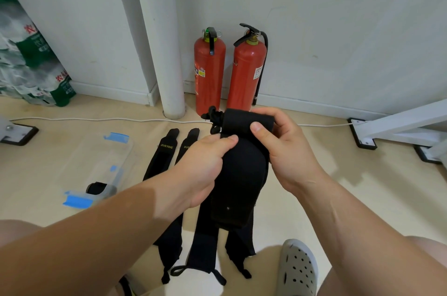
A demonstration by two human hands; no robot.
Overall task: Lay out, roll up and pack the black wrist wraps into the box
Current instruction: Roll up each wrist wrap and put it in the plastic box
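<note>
Two hands on one wrap (242, 174), held up over the floor. My right hand (285, 148) grips the rolled end, and my left hand (203, 167) pinches the tail, I judge to keep the roll tight. The other wraps (162, 160) lie flat near the box (125, 150).

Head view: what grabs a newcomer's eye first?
Centre frame, the left hand and right hand grip a half-rolled black wrist wrap. Behind it two red fire extinguishers stand by the wall; flat wraps lie on the floor beside a clear box at left.
</note>
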